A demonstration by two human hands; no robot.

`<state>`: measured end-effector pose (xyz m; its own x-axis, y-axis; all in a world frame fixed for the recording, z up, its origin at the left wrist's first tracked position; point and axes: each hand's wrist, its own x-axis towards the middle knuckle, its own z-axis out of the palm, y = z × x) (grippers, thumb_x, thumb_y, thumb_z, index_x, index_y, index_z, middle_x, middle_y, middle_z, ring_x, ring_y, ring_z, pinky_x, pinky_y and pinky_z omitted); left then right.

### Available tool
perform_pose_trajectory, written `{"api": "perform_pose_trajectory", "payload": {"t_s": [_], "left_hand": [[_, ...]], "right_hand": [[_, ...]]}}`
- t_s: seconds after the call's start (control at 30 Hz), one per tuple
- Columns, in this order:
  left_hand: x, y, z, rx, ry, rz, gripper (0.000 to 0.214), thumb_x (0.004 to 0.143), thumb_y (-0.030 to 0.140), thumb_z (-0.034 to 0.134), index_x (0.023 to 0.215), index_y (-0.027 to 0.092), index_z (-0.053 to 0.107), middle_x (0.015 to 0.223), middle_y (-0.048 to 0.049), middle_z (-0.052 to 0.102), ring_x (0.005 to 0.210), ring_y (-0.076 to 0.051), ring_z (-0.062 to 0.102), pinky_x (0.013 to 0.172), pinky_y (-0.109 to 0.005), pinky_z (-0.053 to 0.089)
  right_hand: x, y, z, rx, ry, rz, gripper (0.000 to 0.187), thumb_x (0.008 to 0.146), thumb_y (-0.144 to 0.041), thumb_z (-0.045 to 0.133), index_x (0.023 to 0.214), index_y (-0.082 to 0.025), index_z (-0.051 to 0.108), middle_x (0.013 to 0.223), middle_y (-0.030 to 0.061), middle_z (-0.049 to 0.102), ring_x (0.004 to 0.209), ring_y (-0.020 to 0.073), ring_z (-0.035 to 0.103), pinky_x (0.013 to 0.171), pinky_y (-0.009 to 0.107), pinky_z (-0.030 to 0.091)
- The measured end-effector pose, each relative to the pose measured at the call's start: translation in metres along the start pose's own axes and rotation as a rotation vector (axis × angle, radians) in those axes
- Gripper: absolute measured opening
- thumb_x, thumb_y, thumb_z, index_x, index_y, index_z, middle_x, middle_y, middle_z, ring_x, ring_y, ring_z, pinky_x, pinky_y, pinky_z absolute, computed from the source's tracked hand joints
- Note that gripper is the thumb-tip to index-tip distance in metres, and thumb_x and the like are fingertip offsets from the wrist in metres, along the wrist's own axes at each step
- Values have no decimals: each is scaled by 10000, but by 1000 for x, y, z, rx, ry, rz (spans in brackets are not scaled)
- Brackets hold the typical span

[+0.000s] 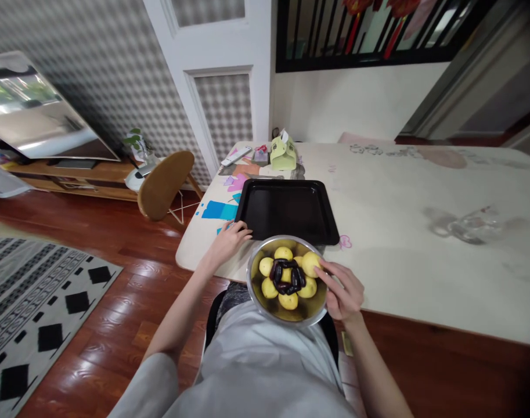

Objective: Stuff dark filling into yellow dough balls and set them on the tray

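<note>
A metal bowl (255, 302) rests near the table's front edge, close against my body. Several yellow lemons (288, 301) form a ring inside it around a cluster of dark, glossy, elongated fruits (284, 287). At the bowl's right side my right hand (343, 290) has its fingers closed on one lemon (310, 264). Beyond the bowl lies a black rectangular baking tray (286, 209), with no items on it. My left hand (233, 239) lies at the tray's near left corner, fingers stretched out and touching its rim.
A green tissue box (283, 153) and a white remote (236, 155) sit at the table's far left. Toward the right stands a clear glass object (473, 226) on the white table (390, 273). A wooden chair (165, 186) is left of the table.
</note>
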<state>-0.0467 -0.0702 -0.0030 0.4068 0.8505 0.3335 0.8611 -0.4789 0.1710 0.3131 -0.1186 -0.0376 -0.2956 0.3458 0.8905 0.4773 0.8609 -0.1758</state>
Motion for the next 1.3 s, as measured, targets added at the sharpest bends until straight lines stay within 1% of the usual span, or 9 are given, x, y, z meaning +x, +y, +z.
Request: {"api": "perform_pose_trajectory", "payload": {"t_s": [0.1, 0.2, 0.3, 0.37, 0.5, 0.67, 0.77, 0.97, 1.3], "left_hand": [[1, -2, -5, -49, -3, -4, 340, 1053, 129, 448, 1238, 159, 732, 1144, -116, 658, 1053, -234, 682, 1004, -411, 542], [3, -6, -10, -125, -8, 16, 446, 972, -2, 397, 1199, 166, 742, 1157, -119, 641, 1057, -229, 669, 954, -389, 567], [6, -7, -14, -183, 16, 23, 405, 968, 6, 417, 1117, 179, 752, 1127, -110, 668, 1074, -238, 659, 959, -405, 574], [5, 0, -18, -217, 77, 7, 346, 1001, 52, 440, 1082, 183, 750, 1090, -103, 687, 1061, -241, 662, 971, -417, 575], [-3, 44, -31, -350, 265, -15, 229, 1058, 183, 523, 1149, 202, 733, 1125, -93, 707, 1070, -221, 683, 981, -391, 583], [-19, 117, -36, -564, 321, 42, 191, 1046, 236, 616, 1205, 238, 722, 1133, -83, 735, 1065, -210, 711, 946, -374, 605], [-23, 139, -27, -588, 335, 54, 184, 1037, 253, 640, 1202, 243, 722, 1128, -87, 744, 1054, -221, 722, 941, -402, 608], [-22, 144, -7, -468, 360, 57, 162, 994, 307, 709, 1127, 218, 736, 1035, -81, 756, 987, -245, 695, 903, -436, 585], [-22, 144, -6, -442, 405, 46, 209, 941, 351, 769, 1074, 192, 742, 1028, -80, 722, 993, -235, 659, 908, -405, 570]], "right_hand": [[0, 0, 1, -4, 13, 9, 516, 1020, -297, 414, 1489, -266, 625, 1335, 130, 730, 1074, 305, 744, 818, 473, 654], [0, 2, 3, 0, 24, 12, 508, 1015, -299, 425, 1473, -264, 641, 1326, 127, 737, 1056, 301, 747, 812, 472, 653], [0, 2, 4, 10, 30, 13, 501, 1013, -297, 429, 1459, -263, 655, 1326, 124, 738, 1052, 299, 744, 809, 469, 651], [1, 2, 4, 10, 30, 13, 501, 1016, -296, 424, 1460, -266, 654, 1325, 122, 737, 1058, 299, 740, 815, 469, 648], [2, 2, 5, 7, 29, 8, 504, 1014, -281, 422, 1464, -259, 647, 1316, 129, 733, 1068, 295, 731, 821, 467, 640], [0, 3, 5, -24, 29, 32, 467, 1013, -321, 414, 1360, -257, 720, 1258, 128, 751, 1025, 288, 735, 782, 455, 641], [-1, 4, 5, -21, 25, 27, 468, 1014, -319, 418, 1375, -257, 709, 1272, 131, 745, 1026, 287, 730, 785, 454, 635], [0, 3, 5, 9, 28, 16, 479, 1016, -291, 434, 1427, -250, 675, 1317, 136, 731, 1054, 289, 726, 812, 453, 631], [0, 3, 5, 2, 33, 8, 465, 1013, -284, 446, 1409, -238, 687, 1306, 135, 734, 1056, 286, 727, 810, 446, 636]]}}
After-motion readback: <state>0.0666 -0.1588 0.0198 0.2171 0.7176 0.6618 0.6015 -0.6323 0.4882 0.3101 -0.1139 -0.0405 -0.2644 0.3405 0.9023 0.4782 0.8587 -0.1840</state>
